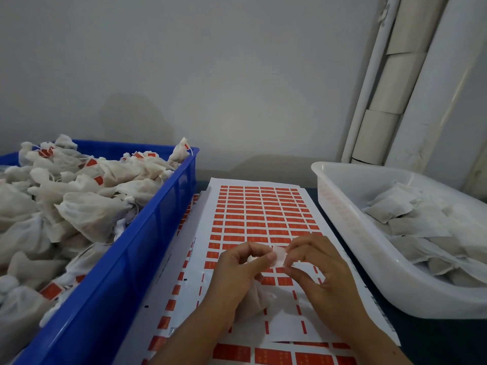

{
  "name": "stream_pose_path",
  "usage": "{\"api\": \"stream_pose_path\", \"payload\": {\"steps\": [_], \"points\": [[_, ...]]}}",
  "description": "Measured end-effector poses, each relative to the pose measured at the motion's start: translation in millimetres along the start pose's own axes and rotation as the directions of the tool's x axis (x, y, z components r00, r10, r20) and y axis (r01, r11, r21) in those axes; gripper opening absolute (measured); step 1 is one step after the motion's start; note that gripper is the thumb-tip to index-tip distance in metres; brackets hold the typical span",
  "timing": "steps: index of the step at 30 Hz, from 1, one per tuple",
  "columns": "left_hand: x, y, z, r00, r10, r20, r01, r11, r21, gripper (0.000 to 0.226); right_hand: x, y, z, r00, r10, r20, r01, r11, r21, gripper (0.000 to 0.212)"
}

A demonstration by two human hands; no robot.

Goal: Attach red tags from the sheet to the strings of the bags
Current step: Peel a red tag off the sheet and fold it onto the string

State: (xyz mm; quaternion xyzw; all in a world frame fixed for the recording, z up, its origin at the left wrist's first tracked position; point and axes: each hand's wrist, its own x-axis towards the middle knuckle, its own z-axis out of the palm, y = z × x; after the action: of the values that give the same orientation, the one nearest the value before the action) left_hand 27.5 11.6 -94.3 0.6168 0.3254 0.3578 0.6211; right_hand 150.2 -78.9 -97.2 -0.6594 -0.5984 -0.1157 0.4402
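- Your left hand [237, 267] and right hand [313, 264] met over the sheet [263, 214], fingertips of both pinching one small pale tag [278, 256] between them.
- A white bag [254, 301] lay on the sheet under your left wrist; I could not make out its string.
- The sheet's lower rows were already stripped of red tags.
- At your left, the blue crate [126, 264] held tagged bags; at your right, the white tub [350, 227] held flat untagged ones.
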Motion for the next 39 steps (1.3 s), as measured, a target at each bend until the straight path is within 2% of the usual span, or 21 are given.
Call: {"api": "stream_pose_path", "payload": {"steps": [3, 11, 26, 39], "points": [[0.1, -0.3, -0.5, 1.0, -0.016, 0.003, 0.016, 1.0, -0.001, 0.009, 1.1, -6.7, 0.1, 0.969, 0.23, 0.091, -0.246, 0.934, 0.258, 0.003], [0.6, -0.8, 0.3, 0.999, -0.028, 0.024, 0.027, 1.0, 0.003, 0.008, 1.0, -9.0, 5.6, 0.882, 0.441, 0.165, -0.459, 0.73, 0.506, 0.006], [0.9, -1.5, 2.3, 0.997, -0.063, 0.04, 0.063, 0.998, -0.004, 0.008, 1.8, -9.9, 5.3, 0.867, 0.472, 0.163, -0.477, 0.687, 0.548, 0.004], [0.4, 3.2, 2.0, 0.992, -0.128, 0.005, 0.128, 0.992, 0.018, 0.015, 0.3, -8.0, 5.5, 0.893, 0.425, 0.151, -0.442, 0.757, 0.481, 0.006]]}}
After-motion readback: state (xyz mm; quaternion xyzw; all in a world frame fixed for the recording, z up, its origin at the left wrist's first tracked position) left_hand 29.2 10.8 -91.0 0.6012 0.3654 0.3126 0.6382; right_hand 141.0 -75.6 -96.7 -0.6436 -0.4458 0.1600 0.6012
